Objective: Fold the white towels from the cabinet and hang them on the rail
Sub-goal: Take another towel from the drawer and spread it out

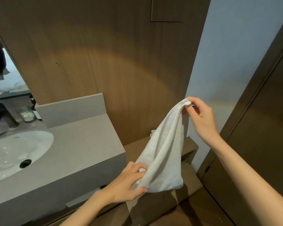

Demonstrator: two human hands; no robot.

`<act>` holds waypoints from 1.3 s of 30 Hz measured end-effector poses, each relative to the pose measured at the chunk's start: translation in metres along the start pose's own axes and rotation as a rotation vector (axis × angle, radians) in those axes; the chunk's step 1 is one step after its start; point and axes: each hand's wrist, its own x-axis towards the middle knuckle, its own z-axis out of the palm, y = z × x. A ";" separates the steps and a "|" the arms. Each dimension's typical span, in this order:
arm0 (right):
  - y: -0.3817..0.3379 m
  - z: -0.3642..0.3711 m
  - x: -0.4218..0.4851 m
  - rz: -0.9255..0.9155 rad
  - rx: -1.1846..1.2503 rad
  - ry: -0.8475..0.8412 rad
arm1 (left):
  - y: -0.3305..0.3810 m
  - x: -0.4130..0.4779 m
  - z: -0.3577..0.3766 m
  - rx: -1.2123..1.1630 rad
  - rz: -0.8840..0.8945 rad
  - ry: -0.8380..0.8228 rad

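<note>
Both hands grip a small white terry towel right of the grey stone worktop. The right hand pinches its top corner; the left hand pinches its lower edge.

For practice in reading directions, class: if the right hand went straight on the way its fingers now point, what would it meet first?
The right hand pinches the white towel by a corner. Its fingers point left, so the wooden wall panel probably comes first, though depth is unclear.
</note>
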 end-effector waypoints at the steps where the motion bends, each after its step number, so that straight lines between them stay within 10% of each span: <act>1: 0.005 -0.001 0.000 0.015 -0.007 0.007 | 0.012 -0.002 0.002 0.019 0.032 0.079; 9: 0.025 0.004 0.008 0.137 0.015 0.113 | 0.036 -0.006 -0.003 0.484 0.231 0.023; 23: 0.024 0.009 0.003 0.011 -0.055 0.129 | -0.045 -0.018 -0.024 1.106 -0.370 0.030; 30: 0.039 0.019 -0.023 0.048 -0.149 0.145 | -0.060 -0.028 -0.092 0.933 -0.564 0.517; 39: 0.059 0.039 -0.037 0.177 -0.082 0.061 | -0.070 -0.083 -0.115 0.660 -0.231 0.388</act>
